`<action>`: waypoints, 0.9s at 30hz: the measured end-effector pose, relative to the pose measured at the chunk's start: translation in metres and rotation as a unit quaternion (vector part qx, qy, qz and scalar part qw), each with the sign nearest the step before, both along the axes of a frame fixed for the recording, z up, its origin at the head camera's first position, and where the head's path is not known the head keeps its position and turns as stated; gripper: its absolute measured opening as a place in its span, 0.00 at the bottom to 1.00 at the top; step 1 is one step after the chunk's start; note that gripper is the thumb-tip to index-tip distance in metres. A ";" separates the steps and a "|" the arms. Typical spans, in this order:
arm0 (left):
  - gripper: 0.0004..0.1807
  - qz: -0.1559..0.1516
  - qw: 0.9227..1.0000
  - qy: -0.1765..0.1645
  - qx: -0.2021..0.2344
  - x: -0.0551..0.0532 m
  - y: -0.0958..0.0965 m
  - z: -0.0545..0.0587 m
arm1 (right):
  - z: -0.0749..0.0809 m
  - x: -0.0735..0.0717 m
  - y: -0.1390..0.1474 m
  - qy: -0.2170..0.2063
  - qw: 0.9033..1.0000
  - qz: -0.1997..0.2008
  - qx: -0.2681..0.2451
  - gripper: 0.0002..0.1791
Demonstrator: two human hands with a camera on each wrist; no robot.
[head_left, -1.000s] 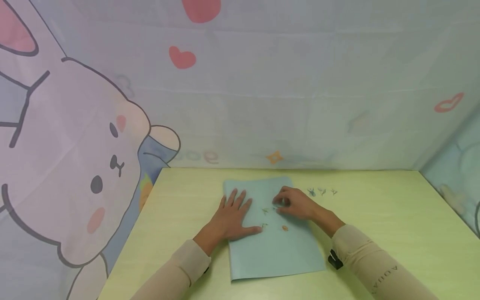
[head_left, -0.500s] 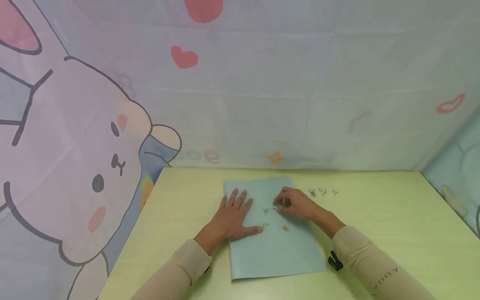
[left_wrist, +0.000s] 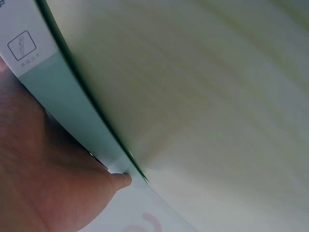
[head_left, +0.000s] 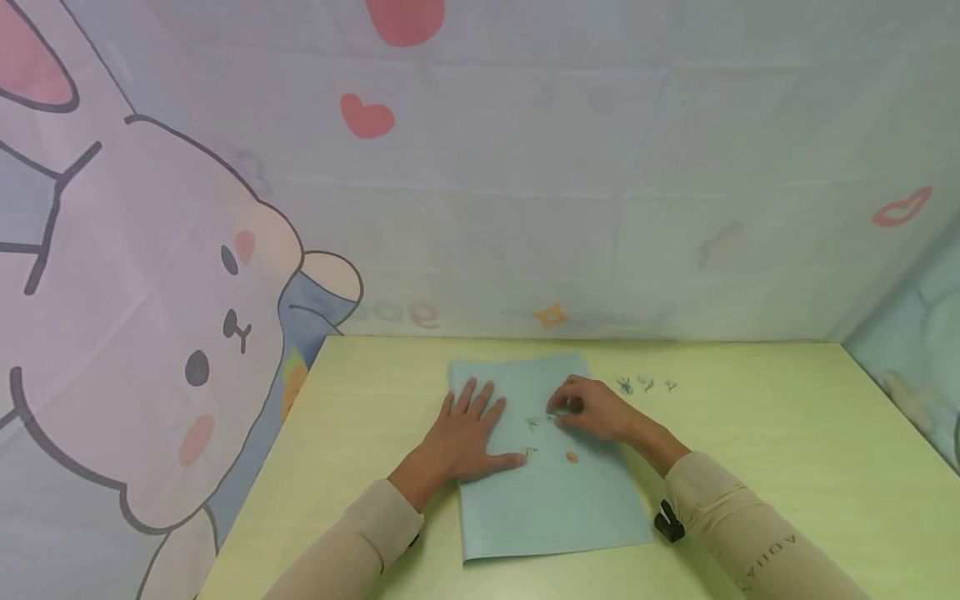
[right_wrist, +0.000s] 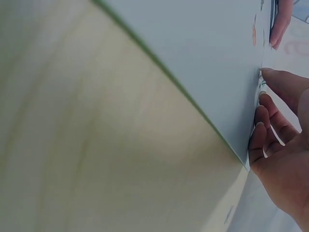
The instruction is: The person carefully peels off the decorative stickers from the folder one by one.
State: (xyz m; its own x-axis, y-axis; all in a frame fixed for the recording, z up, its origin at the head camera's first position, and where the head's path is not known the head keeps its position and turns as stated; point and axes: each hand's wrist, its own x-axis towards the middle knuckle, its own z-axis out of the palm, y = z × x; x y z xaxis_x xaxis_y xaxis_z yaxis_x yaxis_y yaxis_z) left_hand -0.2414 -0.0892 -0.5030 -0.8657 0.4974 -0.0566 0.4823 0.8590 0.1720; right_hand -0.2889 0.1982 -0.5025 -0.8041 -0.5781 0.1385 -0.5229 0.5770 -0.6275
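Observation:
A pale blue-green file folder [head_left: 555, 508] lies on the table. My left hand [head_left: 461, 442] rests flat on its left part, fingers spread, thumb pointing right. On the cover are small flat pieces like stickers: a green sprig [head_left: 532, 422], another sprig [head_left: 531, 452] by my left thumb, and an orange piece [head_left: 572, 457]. My right hand [head_left: 595, 410] is over the folder's upper right, fingers bent. Between its thumb and index fingertip, the right wrist view shows a small clear sticker with green marks [right_wrist: 262, 84], pinched at the cover's surface; the fingers partly hide it.
To the right of the folder, a blue-green sticker [head_left: 625, 385], a greyish one [head_left: 645, 383] and a small dark one [head_left: 670, 385] lie in a row on the yellow-green table [head_left: 787, 450]. A printed cloth backdrop [head_left: 525, 208] stands behind the table's far edge.
Both hands keep almost the same place on the folder. The right hand's fingers shift only very slightly, and the head view sways a little.

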 end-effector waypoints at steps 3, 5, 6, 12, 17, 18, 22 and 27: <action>0.56 0.000 1.000 0.002 0.000 0.000 0.000 0.000 | 0.001 0.002 -0.002 -0.001 1.000 -0.004 0.001 0.08; 0.56 0.000 1.000 0.002 0.001 0.000 0.000 0.000 | 0.001 0.003 -0.002 -0.001 1.000 -0.005 0.002 0.09; 0.56 0.000 1.000 0.002 0.001 0.000 0.000 0.000 | 0.001 0.003 -0.003 0.001 1.000 -0.004 0.001 0.09; 0.56 0.001 1.000 -0.001 0.006 0.001 0.000 0.000 | 0.003 0.005 -0.005 0.007 1.000 0.002 0.000 0.07; 0.56 0.001 1.000 -0.002 0.003 0.001 0.000 0.000 | 0.003 0.006 -0.006 0.006 1.000 0.000 -0.002 0.06; 0.56 0.001 1.000 -0.002 0.002 0.001 0.000 0.000 | 0.003 0.006 -0.006 0.007 1.000 -0.001 -0.003 0.05; 0.56 0.001 1.000 -0.002 0.001 0.001 -0.001 0.001 | 0.002 0.005 -0.005 0.009 1.000 0.001 -0.006 0.05; 0.56 0.000 1.000 -0.004 0.002 0.000 -0.001 0.000 | 0.002 0.004 -0.003 0.000 1.000 0.001 -0.005 0.04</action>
